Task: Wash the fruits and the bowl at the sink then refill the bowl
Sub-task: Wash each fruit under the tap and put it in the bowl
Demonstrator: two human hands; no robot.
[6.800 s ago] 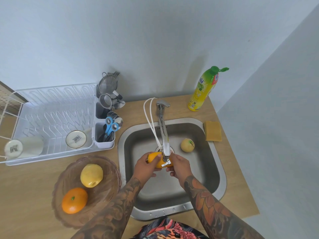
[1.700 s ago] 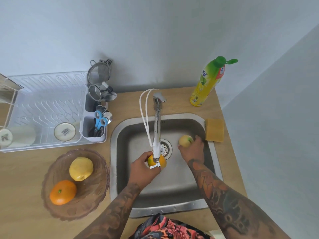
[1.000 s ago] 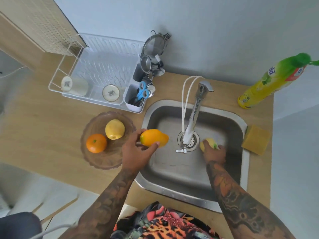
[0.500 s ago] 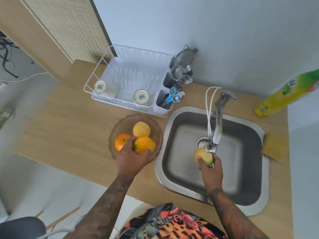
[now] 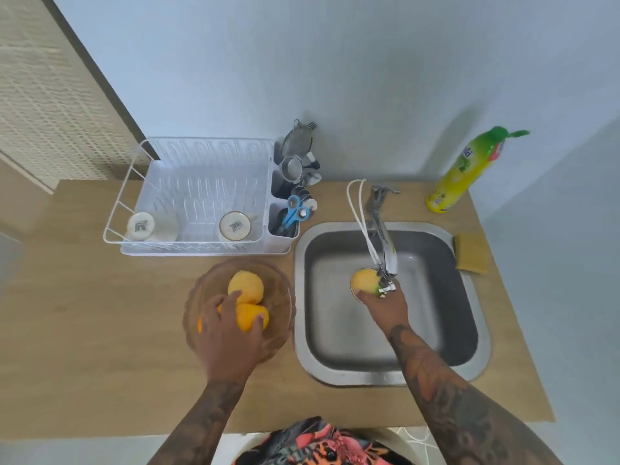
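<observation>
The left hand (image 5: 228, 333) reaches into the amber glass bowl (image 5: 281, 293) on the wooden table (image 5: 100, 330), its grip curled round an orange-yellow fruit (image 5: 251, 316) that sits low in the bowl against a paler yellow fruit (image 5: 246, 290) just behind it; a sliver of a third, deeper orange fruit (image 5: 200, 325) shows at the left edge of the hand, mostly hidden. To the right, inside the steel sink (image 5: 469, 364), the right hand (image 5: 385, 305) holds a yellow-green fruit (image 5: 365, 280) from below, fingers wrapped round it, right under the tip of the faucet (image 5: 382, 229) — whether water is running cannot be told. Behind the bowl stands a white dish rack (image 5: 201, 182) with two cups (image 5: 235, 225) lying in it and blue scissors (image 5: 293, 209) in its side caddy. A yellow sponge (image 5: 471, 253) lies on the table just right of the sink, and a green-capped soap bottle (image 5: 466, 172) stands near the back corner.
</observation>
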